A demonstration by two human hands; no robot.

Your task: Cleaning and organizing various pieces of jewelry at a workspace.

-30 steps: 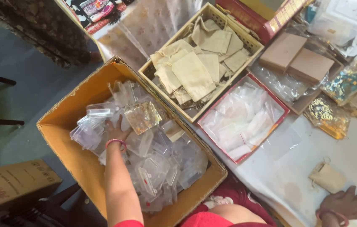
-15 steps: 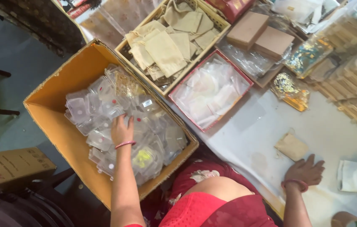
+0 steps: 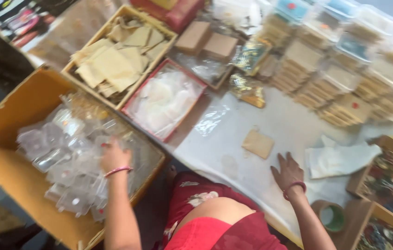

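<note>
Left hand (image 3: 114,156) among crinkly clear packets (image 3: 62,153)

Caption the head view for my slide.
Left hand in a carton of clear packets; right hand flat on table.

bright daylight | motion blur throughout | upper right washed out

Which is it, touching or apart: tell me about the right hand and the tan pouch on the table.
Apart. The head view shows the right hand flat on the white table cover, with bare cover between its fingertips and the tan pouch.
</note>
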